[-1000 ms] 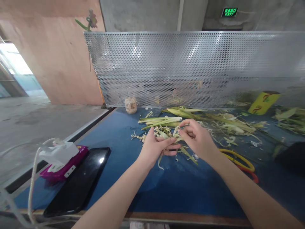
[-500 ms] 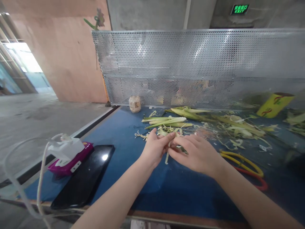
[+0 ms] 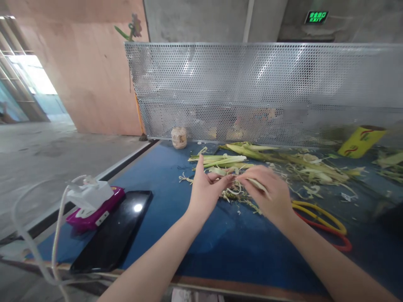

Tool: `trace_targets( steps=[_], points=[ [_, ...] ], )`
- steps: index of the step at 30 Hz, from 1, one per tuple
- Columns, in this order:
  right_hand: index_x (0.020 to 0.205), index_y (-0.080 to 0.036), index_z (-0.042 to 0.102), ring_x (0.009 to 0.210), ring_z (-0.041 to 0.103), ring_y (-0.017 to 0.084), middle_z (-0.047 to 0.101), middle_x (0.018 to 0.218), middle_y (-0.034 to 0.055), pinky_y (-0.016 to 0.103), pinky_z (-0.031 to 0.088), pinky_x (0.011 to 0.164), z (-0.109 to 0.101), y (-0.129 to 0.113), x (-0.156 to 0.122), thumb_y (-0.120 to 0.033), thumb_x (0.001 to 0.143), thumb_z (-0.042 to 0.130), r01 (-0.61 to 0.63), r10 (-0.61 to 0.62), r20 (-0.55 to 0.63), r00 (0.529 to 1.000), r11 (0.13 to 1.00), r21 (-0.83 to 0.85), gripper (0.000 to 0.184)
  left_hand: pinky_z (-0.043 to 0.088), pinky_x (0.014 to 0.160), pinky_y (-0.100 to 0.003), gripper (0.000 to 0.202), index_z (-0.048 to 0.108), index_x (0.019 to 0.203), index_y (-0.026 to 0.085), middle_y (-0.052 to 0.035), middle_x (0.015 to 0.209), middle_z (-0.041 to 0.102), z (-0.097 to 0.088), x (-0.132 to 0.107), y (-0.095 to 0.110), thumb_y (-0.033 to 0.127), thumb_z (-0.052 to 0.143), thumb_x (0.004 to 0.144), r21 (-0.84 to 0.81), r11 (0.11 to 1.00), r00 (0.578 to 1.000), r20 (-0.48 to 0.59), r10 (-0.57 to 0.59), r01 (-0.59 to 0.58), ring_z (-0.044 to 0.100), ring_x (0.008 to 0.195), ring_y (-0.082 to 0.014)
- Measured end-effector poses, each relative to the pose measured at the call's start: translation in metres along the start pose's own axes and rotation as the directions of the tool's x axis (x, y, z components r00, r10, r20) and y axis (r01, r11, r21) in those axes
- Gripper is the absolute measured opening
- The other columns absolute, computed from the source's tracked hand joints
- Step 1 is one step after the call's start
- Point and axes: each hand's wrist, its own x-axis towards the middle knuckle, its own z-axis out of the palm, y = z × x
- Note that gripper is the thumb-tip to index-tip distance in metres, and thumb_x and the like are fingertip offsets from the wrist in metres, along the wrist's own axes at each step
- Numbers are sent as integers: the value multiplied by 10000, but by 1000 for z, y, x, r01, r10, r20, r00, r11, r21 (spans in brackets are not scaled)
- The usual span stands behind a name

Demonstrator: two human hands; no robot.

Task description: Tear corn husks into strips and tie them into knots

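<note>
My left hand [image 3: 206, 193] and my right hand [image 3: 270, 193] meet above the blue table top [image 3: 220, 247], fingertips together. Both pinch a thin pale green strip of husk [image 3: 255, 183] that runs between them. Under the hands lies a small heap of shredded husk scraps [image 3: 234, 193]. Just behind it lie several long green-white stalks [image 3: 220, 160].
A perforated metal screen [image 3: 264, 92] closes the back of the table. A black tablet [image 3: 113, 230], a magenta device with a white charger [image 3: 91, 201] and cable lie at the left. Yellow and red loops [image 3: 324, 220], a yellow can [image 3: 360, 141], a small jar [image 3: 179, 137] and more husks [image 3: 302, 161] lie right and behind.
Both hands have lifted a little off the scrap heap and drawn a strip of husk up between their fingertips; the right hand has turned its back toward the camera.
</note>
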Motion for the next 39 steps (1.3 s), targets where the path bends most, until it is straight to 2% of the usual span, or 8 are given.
trace_targets(
  steps=[6,10,16,19,21,28,36,39],
  points=[
    [748,-198,620,763,598,189,657,795,50,288,449,644,2,6,4,-247,789,547,-314,313,20,950,947,70,97,527,720,-315,980,-68,1404,215,47,557,618,-5,-4,-2,111,623,717,267,947,984,55,167,-176,661,709,-167],
    [730,-184,626,556,565,150,625,609,18,238,396,485,2,8,5,-349,780,545,-545,512,206,834,824,156,189,521,699,-283,947,-36,1409,212,77,486,534,-6,-7,-2,166,623,729,421,876,971,64,230,-235,648,672,-154],
    [668,-156,542,322,303,34,472,436,-44,171,214,336,1,10,11,-475,752,547,-872,666,581,468,454,182,330,551,607,-300,964,13,1407,281,33,622,624,-8,-2,-3,200,658,695,368,909,980,52,191,-197,649,648,-173],
    [687,-142,541,295,242,16,495,450,-24,161,149,309,-3,12,11,-602,769,435,-956,522,833,181,291,26,479,559,561,-290,972,5,1407,289,41,610,612,-11,0,-1,180,656,692,386,902,980,25,198,-193,645,602,-167],
    [773,-140,548,293,249,19,523,469,-11,162,158,304,-9,13,10,-636,770,399,-948,425,901,88,312,-55,517,562,543,-287,1000,-47,1399,313,42,624,615,-13,2,0,171,650,696,410,889,977,17,214,-202,650,607,-172],
    [1165,-209,325,403,419,60,597,715,2,184,321,366,-34,26,13,-467,726,601,-820,550,786,284,564,-98,579,554,460,-252,1026,-87,1391,328,24,654,626,-17,4,5,159,650,698,473,858,974,-6,229,-199,632,567,-161],
    [879,-224,476,437,444,71,594,858,16,220,332,434,-33,21,17,-452,752,535,-502,552,522,650,828,-251,269,559,419,-290,1113,-59,1395,323,13,702,575,-16,7,7,154,721,620,401,916,990,-114,78,-26,637,576,-184],
    [776,-223,464,413,412,87,521,586,-42,214,297,436,-30,19,16,-405,757,535,-434,525,512,680,851,-297,197,556,415,-282,1090,-40,1394,336,-3,746,582,-16,7,5,167,716,628,403,915,993,-92,76,-33,648,633,-201]
  ],
)
